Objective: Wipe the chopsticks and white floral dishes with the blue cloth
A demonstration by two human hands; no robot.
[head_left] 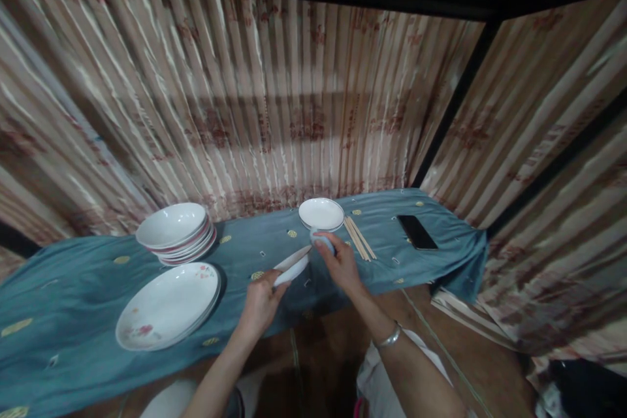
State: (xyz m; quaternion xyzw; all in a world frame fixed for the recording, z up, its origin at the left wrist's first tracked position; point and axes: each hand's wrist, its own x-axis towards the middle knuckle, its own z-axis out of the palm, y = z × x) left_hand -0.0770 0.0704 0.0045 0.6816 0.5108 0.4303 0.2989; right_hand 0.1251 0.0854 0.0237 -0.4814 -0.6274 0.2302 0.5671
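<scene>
White dish (292, 268) held tilted in the left hand (260, 304), apparently just above the blue-covered desk (245, 261), in front of the small plate (321, 214) and a little to its left. Seen almost edge-on, so most of the inside hard to make out. Left fingers pinched narrow on the near rim, covering part of it. Directly in front of the small plate, right hand (341, 266) with fingers curled around something pale blue (326, 245) — mostly hidden, too unclear to call cloth or hard ware. Can't tell whether touching the dish or only very near its far edge. Unclear, too, whether one small plate or two stacked. Just right of it, light chopsticks (360, 238), too close-set to count; farther right, a black phone (417, 232). Well left of the small plate, a stack of bowls (171, 225), lower ones showing only as rims; also left but nearer, large floral plates (169, 307) — all but the topmost mostly covered. Behind the small plate, a patterned curtain (304, 111), cut off at both sides.
</scene>
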